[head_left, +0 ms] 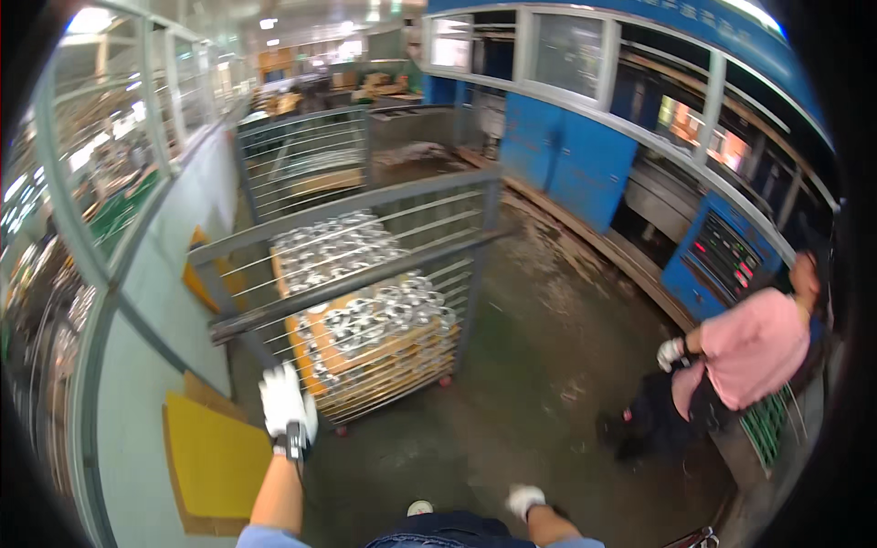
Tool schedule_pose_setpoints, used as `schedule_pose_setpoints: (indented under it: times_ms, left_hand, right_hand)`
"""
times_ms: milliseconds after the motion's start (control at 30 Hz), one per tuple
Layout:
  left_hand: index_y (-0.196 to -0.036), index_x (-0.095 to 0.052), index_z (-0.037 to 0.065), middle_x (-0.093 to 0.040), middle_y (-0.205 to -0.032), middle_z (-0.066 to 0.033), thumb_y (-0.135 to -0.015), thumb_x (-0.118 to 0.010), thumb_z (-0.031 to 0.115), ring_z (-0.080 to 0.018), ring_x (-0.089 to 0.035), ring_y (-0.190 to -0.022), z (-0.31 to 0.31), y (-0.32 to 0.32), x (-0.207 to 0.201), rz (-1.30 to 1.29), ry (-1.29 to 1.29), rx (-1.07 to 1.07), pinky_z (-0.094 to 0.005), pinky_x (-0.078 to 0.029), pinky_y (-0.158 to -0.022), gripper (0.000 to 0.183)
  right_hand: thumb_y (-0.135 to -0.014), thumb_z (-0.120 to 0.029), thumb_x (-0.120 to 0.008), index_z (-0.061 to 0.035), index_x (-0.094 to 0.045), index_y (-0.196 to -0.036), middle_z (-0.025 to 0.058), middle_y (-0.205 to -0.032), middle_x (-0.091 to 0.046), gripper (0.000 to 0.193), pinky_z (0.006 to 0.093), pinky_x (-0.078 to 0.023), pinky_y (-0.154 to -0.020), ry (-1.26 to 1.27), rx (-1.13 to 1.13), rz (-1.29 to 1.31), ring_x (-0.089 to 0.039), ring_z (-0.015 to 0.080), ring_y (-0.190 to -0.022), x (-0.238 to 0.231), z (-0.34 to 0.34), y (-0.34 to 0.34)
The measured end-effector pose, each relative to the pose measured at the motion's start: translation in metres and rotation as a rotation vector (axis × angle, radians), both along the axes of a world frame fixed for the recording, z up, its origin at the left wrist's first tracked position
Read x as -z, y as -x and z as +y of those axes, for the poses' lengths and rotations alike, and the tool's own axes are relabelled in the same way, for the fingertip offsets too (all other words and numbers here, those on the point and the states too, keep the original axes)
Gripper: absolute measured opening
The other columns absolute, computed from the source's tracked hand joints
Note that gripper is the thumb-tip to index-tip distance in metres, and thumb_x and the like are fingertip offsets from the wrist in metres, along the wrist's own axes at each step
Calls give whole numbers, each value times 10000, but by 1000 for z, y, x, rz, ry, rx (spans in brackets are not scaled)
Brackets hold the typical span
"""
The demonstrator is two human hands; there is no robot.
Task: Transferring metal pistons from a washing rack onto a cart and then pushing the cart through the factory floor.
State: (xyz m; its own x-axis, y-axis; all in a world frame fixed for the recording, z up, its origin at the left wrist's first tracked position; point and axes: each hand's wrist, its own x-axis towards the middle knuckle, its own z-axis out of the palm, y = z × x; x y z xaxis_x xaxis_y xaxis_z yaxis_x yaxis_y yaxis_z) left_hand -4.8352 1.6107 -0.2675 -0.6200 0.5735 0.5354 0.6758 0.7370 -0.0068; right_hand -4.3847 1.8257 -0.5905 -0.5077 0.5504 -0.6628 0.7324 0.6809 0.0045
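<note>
A grey metal rack cart (367,290) with thin wire bars stands in front of me, a little to the left. Many shiny ring-shaped metal parts (375,315) lie on its stacked yellowish trays. My left hand (287,406), in a white glove with a dark device strapped at the wrist, is at the cart's near left post. Its fingers look closed on that post, though the grip is partly hidden. Low in front of my body, away from the cart, hangs my right hand (525,500) in a white glove. Motion smears its fingers, and nothing shows in it.
Behind is a second wire rack (306,155). A yellow board (215,461) leans against the pale left partition (151,365). Blue machine cabinets (566,155) and a control panel (726,247) line the right. A person in a pink shirt (754,352) is beside the panel. The dark floor (521,365) looks stained.
</note>
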Motion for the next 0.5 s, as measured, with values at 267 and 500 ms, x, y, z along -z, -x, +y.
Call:
schedule_pose_setpoints:
  times_ms: [267, 500]
  left_hand:
    - [-1096, -767, 206, -707, -1265, -143, -899, -498, 517, -369, -659, -1168, -18, -189, 280, -349, 1339, 1271, -496, -490, -1016, 456]
    - [-1103, -746, 181, -759, -1014, -134, -933, -502, 528, -337, -695, -895, 63, -381, 294, -173, 1442, 1326, -435, -517, -807, 457]
  right_hand:
    - [-857, -445, -694, -215, -792, -1081, 89, -1169, -755, 335, 424, -586, -905, 462, 724, -365, -728, 266, -1044, -11, -341, -387]
    - [-856, -556, -613, -304, -693, -1287, 41, -1423, -619, 505, 400, -483, -1090, 279, 1226, -55, -504, 265, -1396, 34, -474, -420]
